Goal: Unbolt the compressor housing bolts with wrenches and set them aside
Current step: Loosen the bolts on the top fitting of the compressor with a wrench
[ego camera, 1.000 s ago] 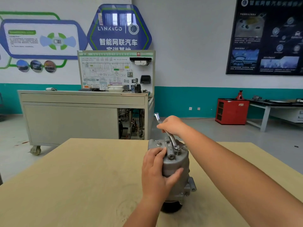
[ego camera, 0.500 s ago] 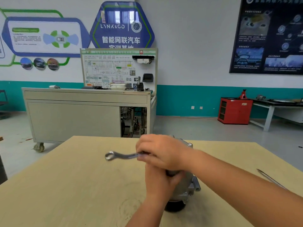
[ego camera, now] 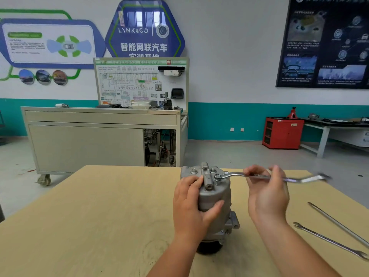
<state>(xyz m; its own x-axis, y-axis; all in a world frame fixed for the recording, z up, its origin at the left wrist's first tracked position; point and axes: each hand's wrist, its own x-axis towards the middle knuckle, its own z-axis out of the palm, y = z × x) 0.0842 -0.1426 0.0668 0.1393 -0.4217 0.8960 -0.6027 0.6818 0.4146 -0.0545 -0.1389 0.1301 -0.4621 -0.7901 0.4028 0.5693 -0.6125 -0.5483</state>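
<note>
- Two spare wrenches (ego camera: 330, 240) lie on the bench (ego camera: 89, 226) at near right, apart from the compressor.
- The left hand (ego camera: 190, 206) grips the compressor (ego camera: 215, 196), which stands upright mid-bench.
- The right hand (ego camera: 266, 190) curls its fingers round a ring wrench (ego camera: 231, 174). The ring sits over a bolt on the housing top and the handle points right.
- A grey cabinet (ego camera: 85, 144) stands beyond.

Matt cast-metal compressor (ego camera: 214, 196), glossy steel wrench (ego camera: 235, 174), smooth wooden table (ego camera: 89, 216)

Head-worn camera looks forward, down, close over table (ego camera: 99, 216).
</note>
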